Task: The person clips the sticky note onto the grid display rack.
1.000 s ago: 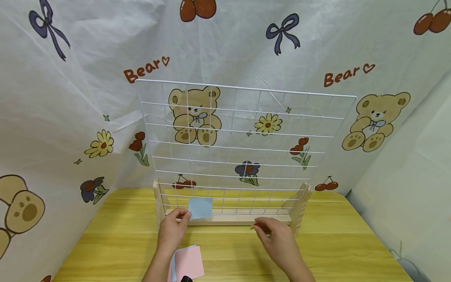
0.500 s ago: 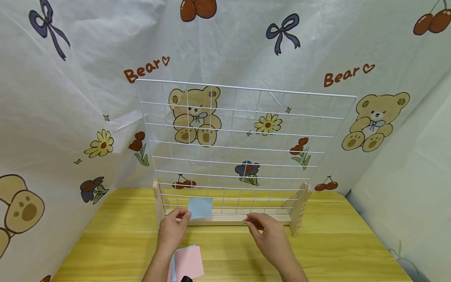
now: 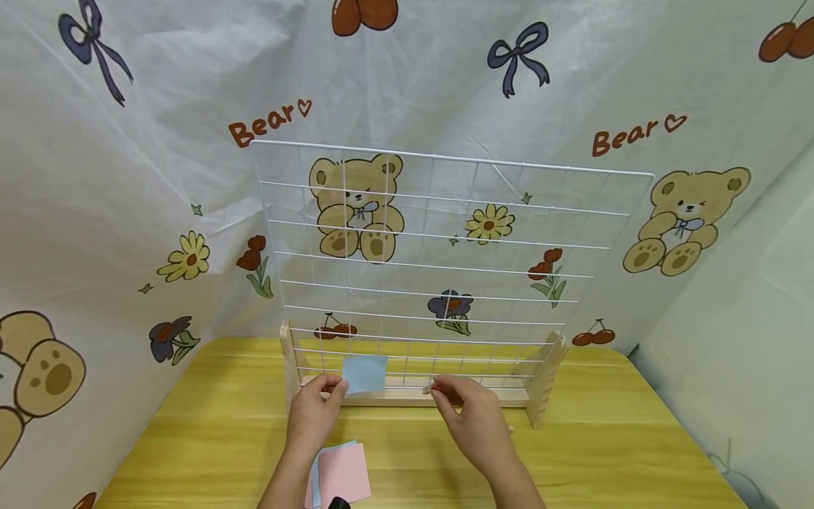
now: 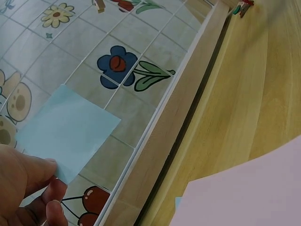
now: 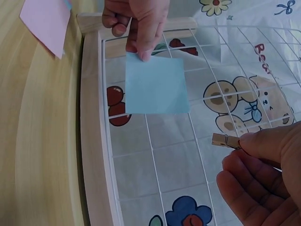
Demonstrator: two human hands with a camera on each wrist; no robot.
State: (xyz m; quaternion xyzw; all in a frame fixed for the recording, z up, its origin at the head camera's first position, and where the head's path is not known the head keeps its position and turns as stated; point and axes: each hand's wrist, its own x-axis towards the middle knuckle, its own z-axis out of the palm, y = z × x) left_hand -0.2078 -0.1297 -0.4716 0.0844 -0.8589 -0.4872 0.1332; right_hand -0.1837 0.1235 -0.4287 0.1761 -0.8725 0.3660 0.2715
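Observation:
My left hand (image 3: 313, 413) pinches a light blue paper square (image 3: 364, 374) by its lower left corner. The paper lies up against the bottom rows of a white wire grid (image 3: 420, 293); whether it touches the wires I cannot tell. Between thumb and finger of my right hand (image 3: 473, 420) is a small wooden clothespin (image 5: 225, 141), its tip pointing toward the paper but apart from it. The right wrist view shows the other fingers of that hand loosely curled below the clothespin.
Wooden feet and a bar (image 3: 394, 399) hold the grid upright on the wood-grain table (image 3: 210, 424). Pink and blue sheets (image 3: 344, 472) lie in front of it. Red and green clothespins (image 4: 242, 8) lie near the stand's far end. A bear-print cloth (image 3: 432, 92) hangs behind.
My right hand has moved left and slightly up, bringing the clothespin nearer the blue paper. My left hand stays at the paper's corner. The head view has shifted slightly.

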